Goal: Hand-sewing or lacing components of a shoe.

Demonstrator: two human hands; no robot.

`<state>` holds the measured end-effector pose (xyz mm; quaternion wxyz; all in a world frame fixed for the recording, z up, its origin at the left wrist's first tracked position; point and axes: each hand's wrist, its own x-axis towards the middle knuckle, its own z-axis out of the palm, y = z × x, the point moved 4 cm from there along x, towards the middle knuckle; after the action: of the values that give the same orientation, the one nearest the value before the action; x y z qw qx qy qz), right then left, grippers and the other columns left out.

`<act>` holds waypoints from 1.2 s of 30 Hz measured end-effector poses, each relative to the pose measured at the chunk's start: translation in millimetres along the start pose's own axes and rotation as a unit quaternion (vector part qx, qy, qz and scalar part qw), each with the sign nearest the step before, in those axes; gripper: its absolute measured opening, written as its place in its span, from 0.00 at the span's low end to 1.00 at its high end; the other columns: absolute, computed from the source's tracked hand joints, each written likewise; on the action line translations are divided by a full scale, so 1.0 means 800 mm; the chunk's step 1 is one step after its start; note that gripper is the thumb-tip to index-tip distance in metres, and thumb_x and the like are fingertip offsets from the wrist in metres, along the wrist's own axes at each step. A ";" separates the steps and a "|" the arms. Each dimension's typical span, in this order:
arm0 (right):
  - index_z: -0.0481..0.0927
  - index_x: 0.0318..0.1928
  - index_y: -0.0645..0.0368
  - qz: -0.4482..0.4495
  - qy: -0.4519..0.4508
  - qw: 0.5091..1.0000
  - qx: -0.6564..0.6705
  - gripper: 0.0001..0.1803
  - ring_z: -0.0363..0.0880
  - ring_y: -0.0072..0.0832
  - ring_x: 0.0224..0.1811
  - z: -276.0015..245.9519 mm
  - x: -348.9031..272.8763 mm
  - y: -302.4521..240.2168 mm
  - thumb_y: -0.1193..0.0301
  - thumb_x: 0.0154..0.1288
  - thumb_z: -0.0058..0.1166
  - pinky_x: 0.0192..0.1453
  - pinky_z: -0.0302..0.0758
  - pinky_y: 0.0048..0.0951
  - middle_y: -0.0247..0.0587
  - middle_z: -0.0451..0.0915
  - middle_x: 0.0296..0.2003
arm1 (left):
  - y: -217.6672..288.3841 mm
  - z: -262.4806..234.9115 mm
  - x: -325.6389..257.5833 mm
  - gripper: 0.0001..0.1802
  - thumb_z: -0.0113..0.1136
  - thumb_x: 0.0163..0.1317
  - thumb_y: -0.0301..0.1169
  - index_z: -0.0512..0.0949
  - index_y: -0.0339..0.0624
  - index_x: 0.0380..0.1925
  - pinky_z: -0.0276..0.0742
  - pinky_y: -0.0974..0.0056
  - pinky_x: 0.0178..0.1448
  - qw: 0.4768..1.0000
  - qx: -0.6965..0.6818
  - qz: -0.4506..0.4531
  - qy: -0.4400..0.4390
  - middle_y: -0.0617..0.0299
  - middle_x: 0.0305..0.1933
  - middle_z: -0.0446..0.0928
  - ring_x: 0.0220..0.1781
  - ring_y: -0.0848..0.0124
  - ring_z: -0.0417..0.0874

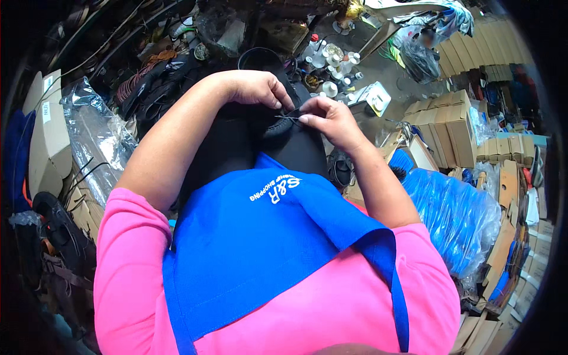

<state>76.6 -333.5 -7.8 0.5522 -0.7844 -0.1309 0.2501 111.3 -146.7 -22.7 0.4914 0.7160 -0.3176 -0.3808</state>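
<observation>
A black shoe-like piece (277, 129) with a ridged edge rests over my knees, dark against my black trousers, so its full outline is hard to make out. From the left, my left hand (260, 90) reaches over it, thumb and fingers bent closed at its upper part. Whether anything sits in that pinch is too small to tell. My right hand (332, 121) pinches a thin, pale needle-like piece (286, 117) between thumb and forefinger. Its free end points left across the black piece, beneath my left fingertips.
White bottles and jars (332, 64) stand on the floor ahead. Cardboard boxes (441, 127) and blue items in clear plastic (452, 213) are at the right. On the left lie a clear plastic-wrapped bundle (97, 139), black footwear (59, 222) and a tall carton (50, 133).
</observation>
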 end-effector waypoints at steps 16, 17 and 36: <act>0.82 0.42 0.59 -0.074 -0.036 0.968 -0.236 0.09 0.74 0.23 0.36 -0.015 -0.033 -0.029 0.77 0.60 0.53 0.42 0.72 0.25 0.37 0.76 0.32 | 0.004 0.003 0.005 0.13 0.65 0.55 0.32 0.82 0.35 0.37 0.73 0.69 0.48 0.997 0.007 -0.071 0.043 0.65 0.33 0.82 0.37 0.77 0.79; 0.82 0.42 0.59 -0.052 -0.034 0.971 -0.232 0.09 0.74 0.23 0.36 -0.015 -0.033 -0.028 0.77 0.60 0.53 0.42 0.71 0.25 0.37 0.75 0.32 | 0.005 0.003 0.004 0.13 0.65 0.55 0.32 0.82 0.35 0.37 0.73 0.69 0.48 0.997 0.007 -0.070 0.045 0.65 0.34 0.82 0.37 0.77 0.79; 0.81 0.42 0.63 0.005 -0.078 0.982 -0.173 0.09 0.74 0.20 0.40 -0.023 -0.021 -0.026 0.77 0.62 0.52 0.44 0.71 0.23 0.34 0.75 0.35 | 0.006 0.006 0.008 0.12 0.66 0.53 0.31 0.83 0.35 0.35 0.73 0.69 0.47 0.996 0.009 -0.061 0.068 0.64 0.31 0.82 0.35 0.77 0.79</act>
<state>73.5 -348.8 20.4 0.3950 -0.8468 -0.2109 0.2869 110.2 -155.5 -20.5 0.4813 0.7628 -0.2425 -0.3573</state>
